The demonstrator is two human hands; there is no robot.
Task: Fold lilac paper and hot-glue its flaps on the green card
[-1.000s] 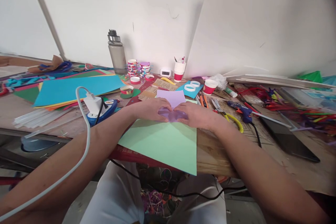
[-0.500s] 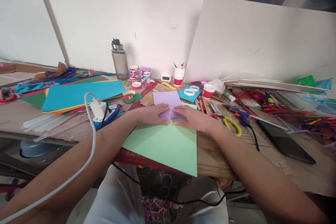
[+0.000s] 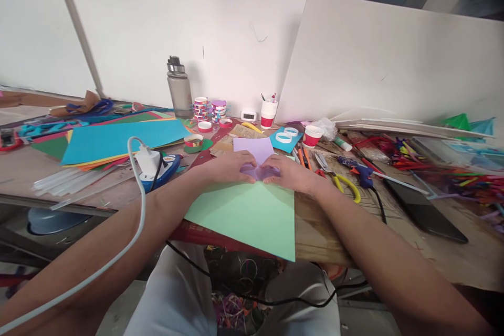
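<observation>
A purple sheet of paper [image 3: 254, 148] lies in front of me, over the far part of a light green sheet [image 3: 252, 218]. My left hand [image 3: 232, 167] is at the purple sheet's near left, its fingers curled and the thumb opposite them, pinching the paper. Mirroring it on the right, my right hand [image 3: 285, 170] pinches the same sheet with bent fingers and thumb. The fingertips nearly meet at the middle of the sheet's near edge, which they partly hide. The green sheet's near corner hangs past the table's front edge.
Orange markers [image 3: 303, 158], yellow-handled pliers [image 3: 346, 186], a glue gun [image 3: 364, 174] and a black tablet-like slab [image 3: 427, 210] lie to the right. Leftward are a white plug [image 3: 148, 163] with its cable across my left arm, and coloured sheets [image 3: 122, 139]. A bottle [image 3: 180, 89] stands behind.
My hands were lying flatter on the purple sheet with fingers stretched; now the fingers are curled and pinching. The purple sheet has shifted slightly right.
</observation>
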